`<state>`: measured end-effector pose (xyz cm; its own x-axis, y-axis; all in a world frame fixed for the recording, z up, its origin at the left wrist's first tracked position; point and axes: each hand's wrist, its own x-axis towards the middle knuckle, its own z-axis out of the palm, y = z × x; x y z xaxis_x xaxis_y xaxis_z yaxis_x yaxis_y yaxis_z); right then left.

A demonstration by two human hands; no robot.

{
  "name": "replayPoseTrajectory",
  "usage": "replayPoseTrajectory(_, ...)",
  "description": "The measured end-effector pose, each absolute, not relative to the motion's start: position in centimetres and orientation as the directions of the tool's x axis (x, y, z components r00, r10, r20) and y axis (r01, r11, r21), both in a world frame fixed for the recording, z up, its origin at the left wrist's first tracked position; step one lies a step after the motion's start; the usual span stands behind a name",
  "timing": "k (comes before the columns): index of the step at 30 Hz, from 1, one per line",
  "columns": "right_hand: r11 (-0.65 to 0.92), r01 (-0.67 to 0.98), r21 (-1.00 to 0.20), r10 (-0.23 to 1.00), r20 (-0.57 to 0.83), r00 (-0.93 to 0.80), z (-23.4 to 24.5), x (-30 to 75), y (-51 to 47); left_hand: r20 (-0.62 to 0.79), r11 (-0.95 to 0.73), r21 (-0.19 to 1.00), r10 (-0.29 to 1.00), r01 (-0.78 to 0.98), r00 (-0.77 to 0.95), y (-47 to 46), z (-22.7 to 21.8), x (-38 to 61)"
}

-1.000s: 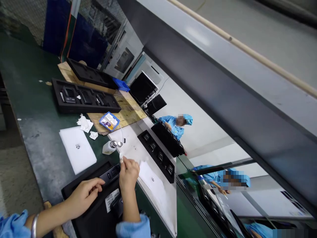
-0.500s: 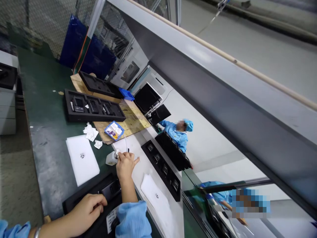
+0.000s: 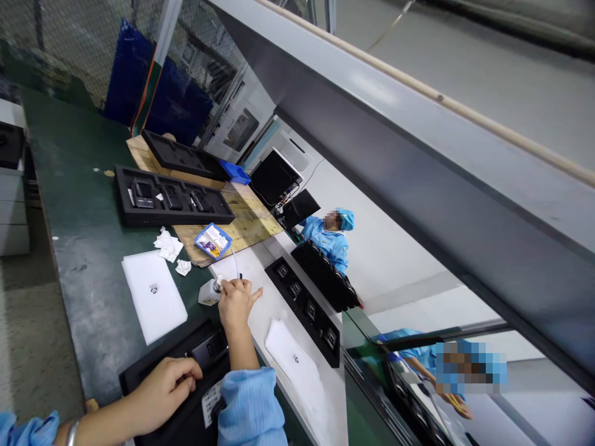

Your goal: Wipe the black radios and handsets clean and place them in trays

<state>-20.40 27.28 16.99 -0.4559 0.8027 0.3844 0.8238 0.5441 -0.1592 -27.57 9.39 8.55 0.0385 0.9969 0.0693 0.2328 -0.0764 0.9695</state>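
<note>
A small bottle [image 3: 209, 293] stands between a foam sheet [image 3: 154, 295] at left and a parts tray [image 3: 305, 308] at right.

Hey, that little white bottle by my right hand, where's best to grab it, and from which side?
Probably the squat body of the white bottle, pinched across its sides from the left, over the green mat. Your right hand sits over its metal top, while the body stands upright and bare below.

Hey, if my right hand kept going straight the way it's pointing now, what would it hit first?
The right hand seems to touch the top of the small white bottle, so that comes first. Past it lies the blue tray, though depth is unclear.
</note>
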Motion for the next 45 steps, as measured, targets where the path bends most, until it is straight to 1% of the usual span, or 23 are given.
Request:
replayPoseTrajectory(3, 0.515, 0.821, -0.248, 0.818, 0.429, -0.383, 17.7, -19.4, 27.4, 0.071, -0.08, 0.971, 0.996, 0.227, 0.048, 9.5, 8.5, -27.8)
replayPoseTrajectory(5, 0.457, 0.833, -0.312, 0.837, 0.468, -0.284, 18.2, -17.3, 27.2, 0.081, -0.098, 0.94, 0.995, 0.326, 0.063, 10.0, 9.1, -27.9)
replayPoseTrajectory(6, 0.425, 0.834, -0.352, 0.844, 0.487, -0.224, 18.4, -15.8, 26.8, 0.101, -0.122, 0.891, 0.992, 0.437, 0.072, 10.5, 9.6, -27.9)
replayPoseTrajectory(7, 0.396, 0.83, -0.394, 0.848, 0.503, -0.165, 18.4, -14.0, 26.2, 0.126, -0.15, 0.811, 0.989, 0.565, 0.082, 11.1, 10.2, -27.7)
replayPoseTrajectory(9, 0.358, 0.803, -0.476, 0.85, 0.522, -0.069, 17.9, -10.3, 24.4, 0.169, -0.187, 0.598, 0.98, 0.78, 0.105, 12.9, 11.7, -27.0)
replayPoseTrajectory(10, 0.347, 0.784, -0.514, 0.85, 0.525, -0.032, 17.4, -8.5, 23.3, 0.172, -0.182, 0.527, 0.979, 0.83, 0.106, 14.0, 12.3, -26.4)
replayPoseTrajectory(12, 0.33, 0.745, -0.58, 0.851, 0.524, 0.032, 16.2, -5.4, 20.6, 0.151, -0.163, 0.468, 0.983, 0.869, 0.103, 16.4, 13.4, -24.8)
replayPoseTrajectory(16, 0.293, 0.679, -0.673, 0.856, 0.501, 0.128, 13.9, -2.2, 15.4, 0.079, -0.127, 0.421, 0.992, 0.898, 0.103, 19.6, 14.1, -22.4)
replayPoseTrajectory(20, 0.268, 0.593, -0.759, 0.863, 0.463, 0.203, 13.2, -1.1, 11.9, 0.09, -0.201, 0.412, 0.98, 0.889, 0.179, 18.7, 13.7, -23.6)
replayPoseTrajectory(21, 0.264, 0.554, -0.789, 0.865, 0.448, 0.227, 13.2, -1.0, 11.2, 0.113, -0.239, 0.422, 0.971, 0.875, 0.21, 17.8, 13.4, -24.4)
replayPoseTrajectory(23, 0.273, 0.487, -0.83, 0.864, 0.434, 0.255, 13.4, -0.9, 9.9, 0.237, -0.344, 0.476, 0.936, 0.809, 0.259, 15.7, 12.3, -26.5)
replayPoseTrajectory(24, 0.291, 0.472, -0.832, 0.861, 0.442, 0.249, 13.5, -1.1, 9.3, 0.349, -0.416, 0.518, 0.901, 0.748, 0.259, 14.5, 11.7, -27.5)
replayPoseTrajectory(26, 0.357, 0.488, -0.796, 0.849, 0.495, 0.186, 14.0, -1.9, 8.4, 0.546, -0.537, 0.563, 0.812, 0.629, 0.205, 12.2, 10.3, -29.1)
replayPoseTrajectory(27, 0.4, 0.503, -0.766, 0.84, 0.526, 0.134, 14.3, -2.5, 8.2, 0.611, -0.576, 0.574, 0.774, 0.582, 0.164, 11.3, 9.8, -29.6)
replayPoseTrajectory(29, 0.492, 0.527, -0.692, 0.812, 0.584, 0.008, 15.0, -4.2, 8.0, 0.656, -0.596, 0.606, 0.749, 0.527, 0.094, 10.0, 8.9, -30.2)
replayPoseTrajectory(32, 0.62, 0.532, -0.577, 0.75, 0.634, -0.188, 16.1, -7.0, 8.9, 0.626, -0.565, 0.694, 0.78, 0.446, 0.013, 9.5, 8.5, -30.3)
replayPoseTrajectory(36, 0.723, 0.526, -0.449, 0.671, 0.638, -0.378, 17.3, -10.0, 11.6, 0.564, -0.525, 0.768, 0.826, 0.368, 0.003, 10.0, 8.5, -30.2)
replayPoseTrajectory(38, 0.751, 0.504, -0.427, 0.648, 0.623, -0.438, 17.6, -10.7, 12.9, 0.545, -0.515, 0.783, 0.838, 0.349, 0.014, 10.2, 8.4, -30.2)
replayPoseTrajectory(42, 0.78, 0.429, -0.455, 0.625, 0.541, -0.563, 18.2, -11.1, 14.6, 0.508, -0.493, 0.806, 0.86, 0.329, 0.044, 10.2, 8.1, -30.3)
replayPoseTrajectory(45, 0.793, 0.447, -0.414, 0.607, 0.484, -0.63, 18.9, -11.4, 15.5, 0.494, -0.483, 0.807, 0.868, 0.339, 0.061, 10.2, 7.8, -30.4)
